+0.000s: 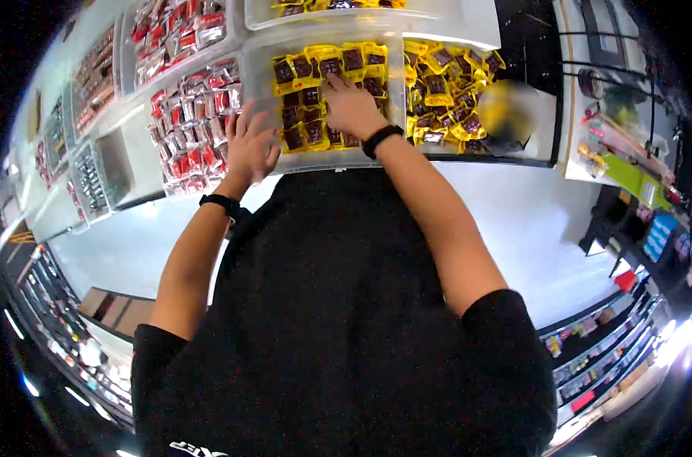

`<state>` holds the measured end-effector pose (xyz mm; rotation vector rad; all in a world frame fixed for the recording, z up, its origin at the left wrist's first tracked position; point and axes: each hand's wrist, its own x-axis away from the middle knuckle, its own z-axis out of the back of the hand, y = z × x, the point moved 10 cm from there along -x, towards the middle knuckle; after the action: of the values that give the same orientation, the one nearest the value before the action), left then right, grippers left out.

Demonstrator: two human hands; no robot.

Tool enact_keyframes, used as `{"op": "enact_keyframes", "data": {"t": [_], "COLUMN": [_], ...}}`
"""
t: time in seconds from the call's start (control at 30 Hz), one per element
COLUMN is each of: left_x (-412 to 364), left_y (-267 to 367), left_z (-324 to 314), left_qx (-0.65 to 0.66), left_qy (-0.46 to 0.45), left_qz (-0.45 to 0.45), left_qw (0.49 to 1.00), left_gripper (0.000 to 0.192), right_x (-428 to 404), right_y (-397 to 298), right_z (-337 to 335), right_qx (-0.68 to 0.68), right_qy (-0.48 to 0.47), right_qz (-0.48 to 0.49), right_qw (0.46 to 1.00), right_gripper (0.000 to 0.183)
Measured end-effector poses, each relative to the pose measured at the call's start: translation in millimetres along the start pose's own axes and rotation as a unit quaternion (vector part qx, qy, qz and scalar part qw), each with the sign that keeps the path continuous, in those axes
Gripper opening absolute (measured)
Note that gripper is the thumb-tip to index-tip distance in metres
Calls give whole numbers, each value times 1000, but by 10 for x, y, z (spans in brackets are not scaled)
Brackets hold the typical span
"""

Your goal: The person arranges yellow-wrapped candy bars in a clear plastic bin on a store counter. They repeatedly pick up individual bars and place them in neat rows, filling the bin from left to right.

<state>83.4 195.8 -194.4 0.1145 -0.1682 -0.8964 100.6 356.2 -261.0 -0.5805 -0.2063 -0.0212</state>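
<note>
My right hand (351, 108) reaches palm-down into a clear plastic bin (260, 63), its extended fingers on small yellow-edged packets (330, 65) with dark contents. These packets stand in rows, and my hand and wrist cover part of them. Fingers spread and slightly blurred, my left hand (252, 143) hovers at the bin's left side with nothing visible in it. Just left of it, clear and red wrapped packets (194, 128) are laid out in rows.
A loose heap of the yellow packets (443, 97) lies right of the bin, beside a blurred round thing (506, 111). Bins of red packets (174, 34) and brown packets (95, 80) stand at the upper left. Stocked shelves (608, 360) appear at the lower right.
</note>
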Motion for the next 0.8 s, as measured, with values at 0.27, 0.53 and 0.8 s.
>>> {"op": "enact_keyframes", "data": {"t": [0.27,0.53,0.8], "left_x": [-14,-37,13], "left_y": [74,54,-75], "left_z": [12,41,5], "left_qx": [2,23,23], "left_qy": [14,21,23], "left_qz": [-7,5,43], "left_qw": [1000,1000,999], "left_gripper": [23,24,23], "right_x": [-379,-388,439], "right_y": [168,220,54], "right_z": [-421,-199,2141], "right_qx": [160,258,-58], "right_qy": [-3,-33,367], "right_qz": [-133,-72,1], "right_qw": [978,963,928], "right_gripper": [70,62,15]}}
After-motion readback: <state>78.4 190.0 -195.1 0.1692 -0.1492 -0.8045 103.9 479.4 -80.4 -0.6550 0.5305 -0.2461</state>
